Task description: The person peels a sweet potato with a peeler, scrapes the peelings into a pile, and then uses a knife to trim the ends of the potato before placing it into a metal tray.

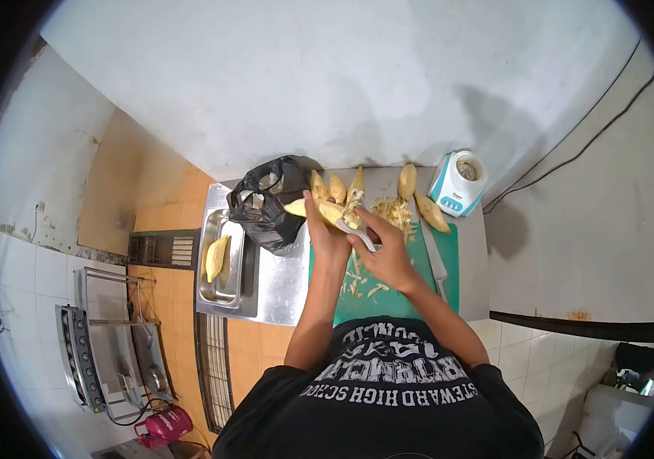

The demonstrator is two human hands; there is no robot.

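Left hand [325,229] closed around yellow tuber [313,208]; right hand [384,249] grips white peeler [356,232] against it.

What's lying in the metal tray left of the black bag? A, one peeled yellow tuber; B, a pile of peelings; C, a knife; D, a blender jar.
A: a single peeled yellow tuber lies in the metal tray, left of the black bag; the knife rests on the green cutting board.
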